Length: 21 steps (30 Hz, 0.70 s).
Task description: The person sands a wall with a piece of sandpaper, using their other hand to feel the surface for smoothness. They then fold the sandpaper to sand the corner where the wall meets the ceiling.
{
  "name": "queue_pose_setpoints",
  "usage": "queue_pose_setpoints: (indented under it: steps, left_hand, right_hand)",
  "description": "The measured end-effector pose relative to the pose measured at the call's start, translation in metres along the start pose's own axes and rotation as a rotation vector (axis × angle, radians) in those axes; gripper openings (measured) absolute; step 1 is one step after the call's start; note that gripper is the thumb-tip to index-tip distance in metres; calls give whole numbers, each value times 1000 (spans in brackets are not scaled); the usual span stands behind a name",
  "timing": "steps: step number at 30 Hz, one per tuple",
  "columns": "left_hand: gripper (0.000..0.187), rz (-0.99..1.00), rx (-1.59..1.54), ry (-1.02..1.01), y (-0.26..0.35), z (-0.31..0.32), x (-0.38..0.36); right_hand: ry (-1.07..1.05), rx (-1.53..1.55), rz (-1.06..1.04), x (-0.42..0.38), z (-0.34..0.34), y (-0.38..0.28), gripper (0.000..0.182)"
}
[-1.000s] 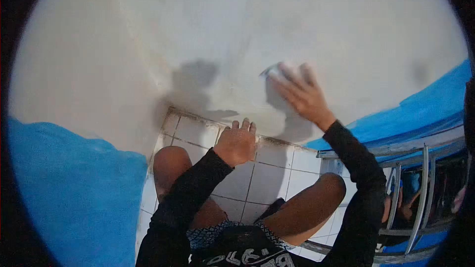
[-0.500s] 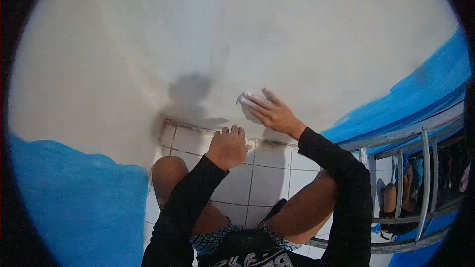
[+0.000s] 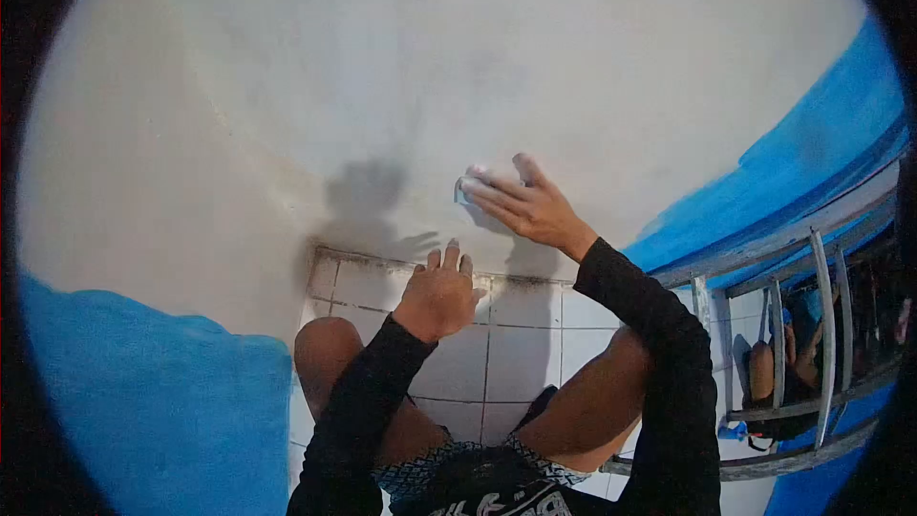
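Under the flattened fingers of my right hand (image 3: 533, 203) is a small thin piece of sandpaper (image 3: 460, 193), pressed to the pale wall (image 3: 592, 67). Only its greyish edge shows past the whitened fingertips; the rest is hidden, and my thumb stands apart from the fingers. My left hand (image 3: 439, 294) is lower and to the left, back of the hand up, fingers stretched out and slightly spread near the foot of the wall. It holds nothing.
White floor tiles (image 3: 521, 354) with a stained edge meet the wall between my bent knees. Blue paint (image 3: 162, 392) covers the lower left wall, and more blue paint (image 3: 812, 134) is at right. A metal-barred frame (image 3: 823, 334) stands close by my right elbow.
My right hand has shifted slightly up along the wall with the sandpaper, its thumb lifting. My left hand's fingers have spread a little. The view has tilted slightly.
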<state>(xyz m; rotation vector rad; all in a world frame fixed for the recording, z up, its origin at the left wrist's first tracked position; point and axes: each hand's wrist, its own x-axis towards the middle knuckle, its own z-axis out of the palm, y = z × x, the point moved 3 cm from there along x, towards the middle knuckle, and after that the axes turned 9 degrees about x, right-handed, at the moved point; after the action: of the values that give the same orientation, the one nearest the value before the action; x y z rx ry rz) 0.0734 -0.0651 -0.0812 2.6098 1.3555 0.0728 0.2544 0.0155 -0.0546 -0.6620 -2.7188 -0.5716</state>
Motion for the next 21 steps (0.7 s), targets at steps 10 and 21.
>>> queue_pose_setpoints:
  steps: [10,21]
  left_hand:
    - [64,27,98,-64,8,-7,-6]
    - [57,2,-32,-214,3,-12,-6]
  right_hand:
    - [-20,81,26,-7,24,-13,49]
    - [-82,-86,68,9,2,-14,47]
